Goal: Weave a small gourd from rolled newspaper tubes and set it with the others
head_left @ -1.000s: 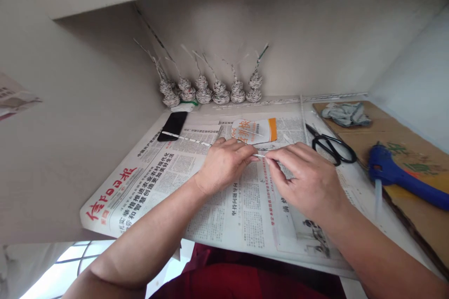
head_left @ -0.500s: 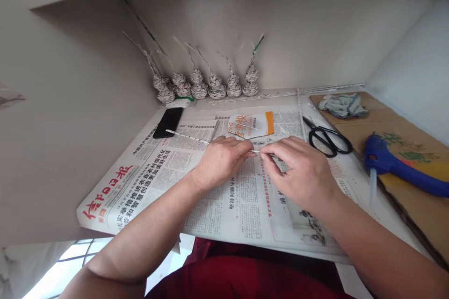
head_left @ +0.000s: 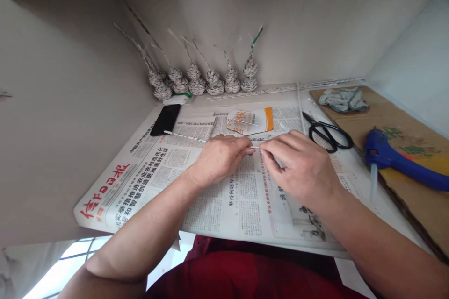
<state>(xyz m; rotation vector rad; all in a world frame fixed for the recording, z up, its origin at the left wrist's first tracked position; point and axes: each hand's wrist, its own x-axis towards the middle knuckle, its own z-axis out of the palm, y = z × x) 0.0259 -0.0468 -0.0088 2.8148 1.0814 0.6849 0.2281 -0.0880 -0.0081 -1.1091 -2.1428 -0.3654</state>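
A thin rolled newspaper stick (head_left: 185,137) runs under my left hand (head_left: 224,155), and its pale tip points toward the black phone (head_left: 166,119). My left hand is closed around the stick, with thumb and forefinger pinching it near its right end. My right hand (head_left: 298,166) pinches that same end between thumb and fingertips, just to the right of the left hand. Only a short piece of the stick shows between the two pinches. Beneath both hands lies a newspaper sheet (head_left: 206,201) with red and black print.
Several woven paper gourds (head_left: 197,85) with upright stalks stand along the back wall. An orange-and-white packet piece (head_left: 249,120) lies ahead of my hands. At right are black scissors (head_left: 326,135), a blue glue gun (head_left: 386,149), a crumpled cloth (head_left: 343,99) and a cardboard sheet (head_left: 396,124).
Both hands keep their pinch on the paper stick, with only a slight shift of the fingers. The whole view has tilted a little.
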